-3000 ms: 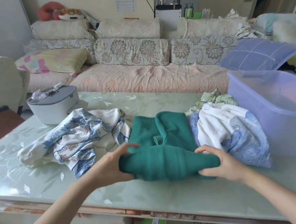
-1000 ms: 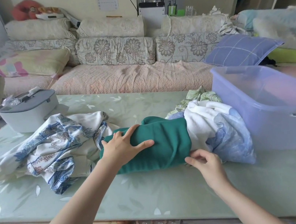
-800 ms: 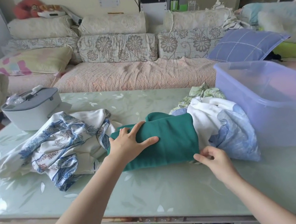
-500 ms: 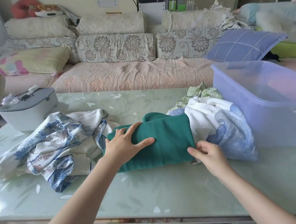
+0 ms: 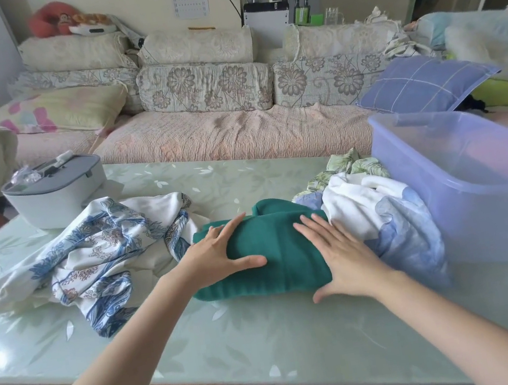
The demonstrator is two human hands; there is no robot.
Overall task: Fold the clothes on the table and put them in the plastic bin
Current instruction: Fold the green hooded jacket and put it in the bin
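A white box with a grey lid (image 5: 55, 192) stands at the left, and behind it runs a long sofa (image 5: 231, 136) with floral back cushions (image 5: 204, 87), a pastel pillow (image 5: 62, 109) at its left end, a blue checked pillow (image 5: 424, 84) at its right, and a red plush toy (image 5: 51, 23) up on the top cushions.

Home living room: cushioned sofa (image 5: 220, 131), pillows (image 5: 62, 109).

A: L grip (image 5: 219, 256)?
B: Flat, palm down, fingers straight & spread, thumb out to the right.
A: R grip (image 5: 344, 256)?
B: Also flat, palm down, thumb low. L arm (image 5: 123, 360) & R arm (image 5: 463, 319) bare, stretched fwd.
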